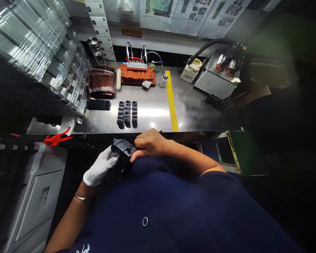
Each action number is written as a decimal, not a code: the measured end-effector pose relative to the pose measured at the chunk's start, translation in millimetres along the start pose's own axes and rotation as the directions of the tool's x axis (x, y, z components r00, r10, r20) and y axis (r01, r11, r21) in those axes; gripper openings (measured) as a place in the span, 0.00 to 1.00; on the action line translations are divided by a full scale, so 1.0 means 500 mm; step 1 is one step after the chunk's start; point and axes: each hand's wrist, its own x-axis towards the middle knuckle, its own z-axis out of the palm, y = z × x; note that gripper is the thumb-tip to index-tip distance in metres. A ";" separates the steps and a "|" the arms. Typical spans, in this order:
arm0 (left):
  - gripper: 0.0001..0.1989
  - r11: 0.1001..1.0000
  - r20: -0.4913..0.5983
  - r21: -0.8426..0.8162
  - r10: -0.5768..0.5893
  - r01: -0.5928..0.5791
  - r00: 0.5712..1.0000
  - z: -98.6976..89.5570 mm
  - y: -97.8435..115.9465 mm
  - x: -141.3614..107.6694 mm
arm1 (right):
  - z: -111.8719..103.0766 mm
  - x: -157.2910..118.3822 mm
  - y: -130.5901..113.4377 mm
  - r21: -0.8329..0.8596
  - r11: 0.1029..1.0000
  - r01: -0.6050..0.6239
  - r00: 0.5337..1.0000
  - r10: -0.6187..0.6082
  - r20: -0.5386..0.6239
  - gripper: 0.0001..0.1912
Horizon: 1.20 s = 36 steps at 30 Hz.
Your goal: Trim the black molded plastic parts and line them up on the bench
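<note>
Black rectangular plastic housing (123,145), just off the bench's (101,123) near edge, looks light, stiff, slick; white-gloved left fingers (112,162) pinch its sides, soundest hold; bare right fingers (142,141) at its end, grip unclear.

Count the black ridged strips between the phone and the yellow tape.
3, side by side on the bench: left strip nearest the phone, middle strip beside it, right strip nearest the yellow tape.

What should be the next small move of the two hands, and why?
Perhaps steady the black part with the gloved left hand: the bare right hand has its fingers at one end, and the table does not support it.
</note>
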 end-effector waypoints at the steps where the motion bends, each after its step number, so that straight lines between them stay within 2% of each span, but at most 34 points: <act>1: 0.36 1.000 0.006 0.005 -0.010 0.010 1.000 -0.001 0.001 -0.001 | 0.000 -0.003 0.002 0.053 0.999 -0.003 1.000 0.001 0.028 0.35; 3: 0.37 0.999 0.021 0.024 -0.037 0.037 0.999 -0.004 0.004 -0.003 | -0.002 -0.009 0.008 0.196 0.981 0.018 0.995 -0.037 0.097 0.36; 6: 0.38 0.995 0.022 0.085 -0.061 0.059 0.998 -0.012 0.016 -0.006 | -0.007 -0.018 0.019 0.444 0.896 0.000 0.984 -0.080 0.161 0.37; 9: 0.36 0.980 0.025 0.194 -0.047 0.041 0.999 -0.020 0.034 -0.002 | -0.011 -0.016 0.017 0.575 0.800 -0.175 0.983 0.107 0.150 0.37; 12: 0.32 0.924 0.054 0.382 0.002 -0.022 0.999 -0.020 0.043 0.012 | -0.003 -0.006 0.004 0.524 0.760 -0.385 0.923 0.308 0.231 0.32; 13: 0.30 0.893 0.030 0.446 0.047 -0.056 0.998 -0.018 0.041 0.019 | 0.003 -0.004 0.002 0.498 0.748 -0.438 0.899 0.358 0.253 0.30; 14: 0.27 0.860 -0.042 0.503 0.123 -0.086 0.991 -0.014 0.037 0.026 | 0.010 -0.003 0.002 0.485 0.731 -0.481 0.877 0.409 0.253 0.29; 15: 0.26 0.829 -0.163 0.550 0.231 -0.106 0.959 -0.010 0.031 0.032 | 0.019 -0.003 0.004 0.491 0.705 -0.512 0.856 0.465 0.225 0.29; 16: 0.25 0.808 -0.313 0.578 0.352 -0.117 0.882 -0.005 0.023 0.036 | 0.028 -0.004 0.009 0.514 0.672 -0.533 0.832 0.526 0.175 0.29; 17: 0.27 0.806 -0.471 0.579 0.454 -0.124 0.756 0.001 0.015 0.039 | 0.037 -0.006 0.014 0.547 0.639 -0.541 0.803 0.586 0.109 0.29; 18: 0.30 0.829 -0.610 0.540 0.504 -0.145 0.611 0.008 0.008 0.040 | 0.045 -0.009 0.019 0.582 0.610 -0.538 0.767 0.641 0.037 0.29; 19: 0.34 0.873 -0.718 0.451 0.479 -0.186 0.505 0.016 0.002 0.039 | 0.054 -0.011 0.023 0.614 0.589 -0.526 0.728 0.685 -0.034 0.30; 20: 0.36 0.924 -0.789 0.299 0.380 -0.237 0.484 0.025 -0.001 0.036 | 0.062 -0.012 0.024 0.643 0.575 -0.506 0.694 0.714 -0.093 0.30; 21: 0.34 0.960 -0.806 0.081 0.221 -0.267 0.549 0.035 -0.003 0.033 | 0.071 -0.012 0.023 0.666 0.567 -0.485 0.674 0.728 -0.129 0.30; 22: 0.29 0.952 -0.751 -0.174 0.038 -0.253 0.659 0.046 -0.002 0.029 | 0.079 -0.011 0.020 0.680 0.563 -0.470 0.674 0.727 -0.136 0.30; 23: 0.22 0.890 -0.637 -0.412 -0.127 -0.197 0.760 0.057 0.002 0.025 | 0.088 -0.009 0.014 0.682 0.565 -0.465 0.694 0.711 -0.116 0.29; 24: 0.16 0.793 -0.510 -0.594 -0.244 -0.133 0.825 0.069 0.007 0.022 | 0.096 -0.006 0.008 0.668 0.575 -0.472 0.724 0.685 -0.077 0.28; 25: 0.13 0.689 -0.417 -0.719 -0.316 -0.096 0.852 0.079 0.013 0.019 | 0.103 -0.004 0.003 0.643 0.591 -0.487 0.752 0.658 -0.035 0.27; 27: 0.15 0.531 -0.364 -0.840 -0.391 -0.116 0.845 0.096 0.028 0.016 | 0.113 -0.003 -0.004 0.595 0.631 -0.498 0.781 0.624 -0.008 0.24; 28: 0.16 0.491 -0.370 -0.861 -0.419 -0.137 0.829 0.101 0.035 0.014 | 0.116 -0.004 -0.004 0.593 0.644 -0.483 0.782 0.623 -0.040 0.23; 30: 0.14 0.462 -0.368 -0.877 -0.463 -0.134 0.806 0.108 0.047 0.009 | 0.119 -0.009 0.003 0.643 0.641 -0.419 0.761 0.634 -0.136 0.24; 32: 0.13 0.461 -0.348 -0.882 -0.489 -0.102 0.800 0.112 0.055 0.002 | 0.120 -0.015 0.014 0.699 0.624 -0.350 0.754 0.631 -0.185 0.27; 34: 0.14 0.453 -0.322 -0.889 -0.501 -0.074 0.803 0.117 0.059 -0.005 | 0.119 -0.021 0.020 0.685 0.658 -0.313 0.782 0.588 -0.208 0.28; 36: 0.14 0.449 -0.308 -0.892 -0.515 -0.054 0.800 0.123 0.063 -0.011 | 0.116 -0.025 0.019 0.604 0.744 -0.285 0.811 0.523 -0.262 0.28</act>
